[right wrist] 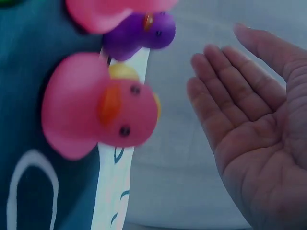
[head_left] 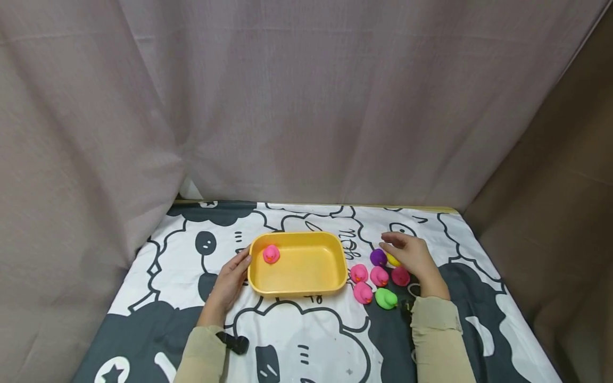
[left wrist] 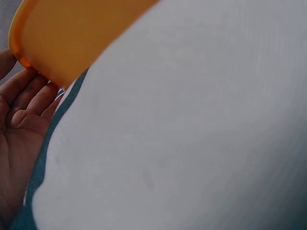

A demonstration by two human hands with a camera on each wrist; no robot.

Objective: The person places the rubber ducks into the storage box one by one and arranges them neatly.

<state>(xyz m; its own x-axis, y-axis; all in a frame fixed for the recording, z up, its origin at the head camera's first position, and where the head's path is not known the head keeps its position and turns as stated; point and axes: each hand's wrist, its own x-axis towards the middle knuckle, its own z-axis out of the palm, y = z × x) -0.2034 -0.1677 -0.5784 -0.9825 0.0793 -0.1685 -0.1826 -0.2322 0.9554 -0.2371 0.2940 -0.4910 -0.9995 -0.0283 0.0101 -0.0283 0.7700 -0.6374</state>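
A person's left hand (head_left: 229,284) rests flat-fingered against the left rim of a yellow rectangular plastic tray (head_left: 298,290) holding one pink rubber duck (head_left: 271,254), while the right hand (head_left: 414,256), fingers spread and empty, hovers over a cluster of coloured rubber ducks (head_left: 378,277) just right of the tray.

Count of items on the tabletop (head_left: 306,340)

Tray (head_left: 297,290): one, yellow. Ducks: eight in all. Five pink: one (head_left: 271,254) inside the tray, four (head_left: 379,276) at its 3 o'clock. One purple (head_left: 378,257), one yellow (head_left: 394,260), one green (head_left: 385,298).
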